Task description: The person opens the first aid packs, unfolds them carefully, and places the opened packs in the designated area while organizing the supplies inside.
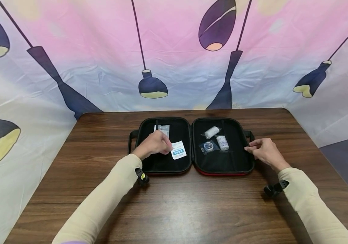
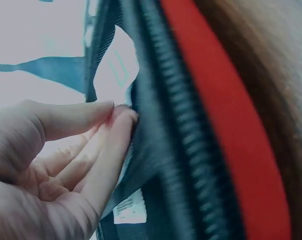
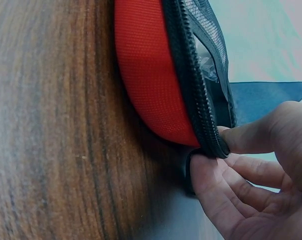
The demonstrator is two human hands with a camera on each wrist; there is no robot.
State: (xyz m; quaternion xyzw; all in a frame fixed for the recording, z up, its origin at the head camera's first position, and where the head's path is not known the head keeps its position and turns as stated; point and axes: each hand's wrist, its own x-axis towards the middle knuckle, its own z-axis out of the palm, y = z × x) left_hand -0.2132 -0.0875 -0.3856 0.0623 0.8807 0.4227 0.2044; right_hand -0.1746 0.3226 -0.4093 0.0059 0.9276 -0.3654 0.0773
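Note:
A red zippered case with a black lining (image 1: 166, 166) lies unfolded on the table, two halves side by side. Over its left half my left hand (image 1: 156, 144) pinches a white packet with blue print (image 1: 178, 150) by its edge; the left wrist view shows thumb and fingertips meeting on the packet (image 2: 116, 67). My right hand (image 1: 266, 152) grips the right half's outer rim, thumb inside and fingers outside the zipper (image 3: 203, 100). That half holds a white roll in clear wrap (image 1: 212, 132), a white labelled roll (image 1: 222, 143) and a bagged clear round item (image 1: 208, 146).
Another pale packet (image 1: 164, 129) sits at the back of the left half, partly behind the left hand. Black handles (image 1: 130, 142) stick out at the case's two outer sides. The brown wooden table (image 1: 174, 210) ends at a printed cloth backdrop (image 1: 180, 51).

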